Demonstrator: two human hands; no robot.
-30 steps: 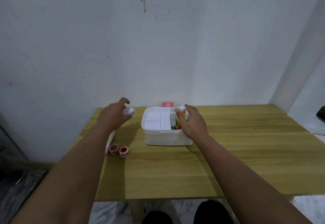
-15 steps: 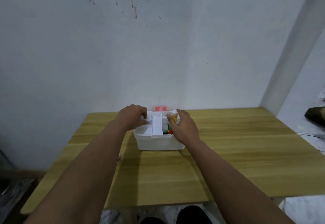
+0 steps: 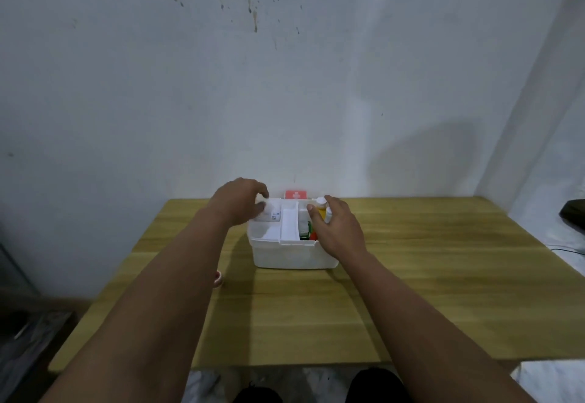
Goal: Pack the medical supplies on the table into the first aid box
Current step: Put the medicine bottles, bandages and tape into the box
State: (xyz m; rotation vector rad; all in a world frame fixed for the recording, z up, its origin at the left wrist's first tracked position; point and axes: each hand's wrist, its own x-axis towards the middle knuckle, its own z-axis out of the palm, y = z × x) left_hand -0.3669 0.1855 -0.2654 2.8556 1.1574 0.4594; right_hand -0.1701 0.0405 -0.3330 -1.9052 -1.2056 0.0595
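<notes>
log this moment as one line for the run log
left hand: white bottle over first aid box | right hand: yellow bottle at box | red-white roll on table

Bare forearms, no sleeves, dark trousers [image 3: 373, 387]

Box [image 3: 294, 255]: white plastic, smooth, faint sheen. Table [image 3: 411, 276]: pale wood, grained, matt, planks visible. Wall [image 3: 285, 86]: painted plaster, matt, stained and speckled. Bottle [image 3: 321, 211]: yellow with white cap, probably plastic; too small to confirm.
</notes>
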